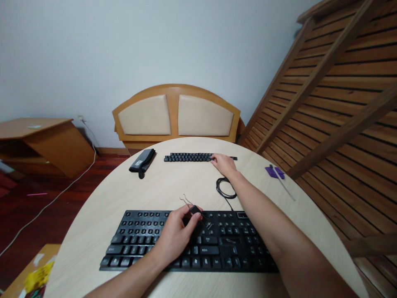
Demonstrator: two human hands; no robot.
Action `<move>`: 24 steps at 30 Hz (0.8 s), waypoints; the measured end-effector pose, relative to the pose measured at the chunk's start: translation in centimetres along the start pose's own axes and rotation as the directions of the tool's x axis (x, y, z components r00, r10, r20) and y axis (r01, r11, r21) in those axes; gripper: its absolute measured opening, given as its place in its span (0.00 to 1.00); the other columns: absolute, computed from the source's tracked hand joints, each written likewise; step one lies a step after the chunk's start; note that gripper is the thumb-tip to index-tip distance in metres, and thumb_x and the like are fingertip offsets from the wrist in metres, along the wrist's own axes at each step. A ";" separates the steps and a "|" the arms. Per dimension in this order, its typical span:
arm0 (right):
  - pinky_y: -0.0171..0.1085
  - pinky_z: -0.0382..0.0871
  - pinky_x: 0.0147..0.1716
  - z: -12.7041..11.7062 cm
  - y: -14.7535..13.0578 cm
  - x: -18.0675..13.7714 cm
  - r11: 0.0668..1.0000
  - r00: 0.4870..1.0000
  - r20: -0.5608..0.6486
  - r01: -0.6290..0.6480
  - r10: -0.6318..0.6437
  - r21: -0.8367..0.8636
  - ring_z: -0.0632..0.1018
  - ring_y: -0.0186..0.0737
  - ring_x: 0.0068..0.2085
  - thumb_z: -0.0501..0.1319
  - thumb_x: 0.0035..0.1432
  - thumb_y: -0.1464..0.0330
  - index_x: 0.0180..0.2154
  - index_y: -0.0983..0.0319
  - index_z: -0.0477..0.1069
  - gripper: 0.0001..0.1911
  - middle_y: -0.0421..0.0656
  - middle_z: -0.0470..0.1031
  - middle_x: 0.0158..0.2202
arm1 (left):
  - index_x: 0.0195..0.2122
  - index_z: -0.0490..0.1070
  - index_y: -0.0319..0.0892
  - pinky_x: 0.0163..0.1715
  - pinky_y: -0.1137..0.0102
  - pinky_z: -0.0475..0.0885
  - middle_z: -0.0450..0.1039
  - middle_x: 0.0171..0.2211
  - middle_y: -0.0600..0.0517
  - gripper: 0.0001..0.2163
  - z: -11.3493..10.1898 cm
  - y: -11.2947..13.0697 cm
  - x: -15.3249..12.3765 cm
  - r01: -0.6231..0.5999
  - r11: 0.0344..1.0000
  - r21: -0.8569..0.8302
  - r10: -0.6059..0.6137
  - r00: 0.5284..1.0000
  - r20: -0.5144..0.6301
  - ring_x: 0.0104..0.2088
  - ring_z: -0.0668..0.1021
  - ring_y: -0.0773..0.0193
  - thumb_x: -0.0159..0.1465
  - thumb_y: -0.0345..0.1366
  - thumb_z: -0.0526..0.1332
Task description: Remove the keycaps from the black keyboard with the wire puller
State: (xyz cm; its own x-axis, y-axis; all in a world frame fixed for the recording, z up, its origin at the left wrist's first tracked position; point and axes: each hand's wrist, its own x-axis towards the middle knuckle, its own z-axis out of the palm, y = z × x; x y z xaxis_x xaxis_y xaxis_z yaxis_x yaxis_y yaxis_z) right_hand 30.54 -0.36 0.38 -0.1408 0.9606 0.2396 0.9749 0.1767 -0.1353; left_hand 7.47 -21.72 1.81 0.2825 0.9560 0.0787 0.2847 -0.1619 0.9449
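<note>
Holding a wire key puller [195,209] in the left hand [176,236], fingers closed tight on its black grip, wire loops pointing up and away, probably to keep them off the keys. Poised over the middle of the keyboard [139,240], set along the near edge of the table [124,190] for easy reach. Reaching with the right hand [223,163] to the far edge, fingertips on the right end of a row of loose keys [189,157], seemingly lined up to keep their order; cannot tell whether pinching one or only touching. In between, a coiled cable [223,188]; toward the far left edge, a black pouch [142,160].
</note>
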 end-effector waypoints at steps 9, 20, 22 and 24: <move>0.38 0.66 0.40 -1.0 -0.3 -0.4 1.000 0.999 0.008 -0.031 0.031 0.002 0.78 0.47 0.43 0.60 0.62 0.61 0.55 0.56 0.66 0.20 0.45 0.79 0.43 | 0.41 0.77 0.42 0.43 0.63 0.70 0.79 0.37 0.48 0.12 0.0 -0.2 0.0 -0.024 1.000 0.016 0.024 1.000 0.000 0.39 0.77 0.55 0.67 0.42 0.58; 0.36 0.65 0.35 -6.6 -1.9 -8.4 0.999 0.999 0.023 0.033 -0.034 0.041 0.78 0.44 0.41 0.60 0.59 0.65 0.57 0.54 0.64 0.23 0.40 0.80 0.37 | 0.42 0.76 0.41 0.43 0.65 0.69 0.79 0.38 0.49 0.12 0.1 -0.5 0.1 -0.077 0.995 0.059 0.077 0.997 0.013 0.40 0.77 0.57 0.67 0.42 0.57; 0.35 0.65 0.34 -7.4 -2.4 -10.6 0.994 0.998 0.038 0.050 -0.053 0.093 0.79 0.43 0.39 0.60 0.59 0.63 0.55 0.54 0.66 0.21 0.39 0.80 0.37 | 0.42 0.76 0.40 0.43 0.66 0.69 0.79 0.37 0.49 0.12 0.1 -0.5 0.2 -0.088 0.994 0.069 0.087 0.996 0.019 0.39 0.77 0.57 0.67 0.42 0.57; 0.35 0.65 0.33 -7.7 -2.9 -12.7 0.983 0.997 0.046 0.050 -0.059 0.178 0.79 0.42 0.38 0.61 0.59 0.63 0.53 0.55 0.68 0.19 0.39 0.80 0.36 | 0.40 0.76 0.40 0.41 0.66 0.69 0.79 0.35 0.49 0.12 0.2 -0.6 0.2 -0.103 0.990 0.098 0.100 0.994 0.035 0.38 0.77 0.58 0.67 0.42 0.57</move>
State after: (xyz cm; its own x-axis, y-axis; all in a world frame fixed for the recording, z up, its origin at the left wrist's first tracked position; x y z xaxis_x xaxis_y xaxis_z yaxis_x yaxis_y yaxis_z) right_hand 30.86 -14.72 5.12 -0.2063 0.9573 0.2025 0.9205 0.2601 -0.2916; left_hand 7.54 -21.48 1.23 0.3416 0.9258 0.1619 0.3424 -0.2831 0.8959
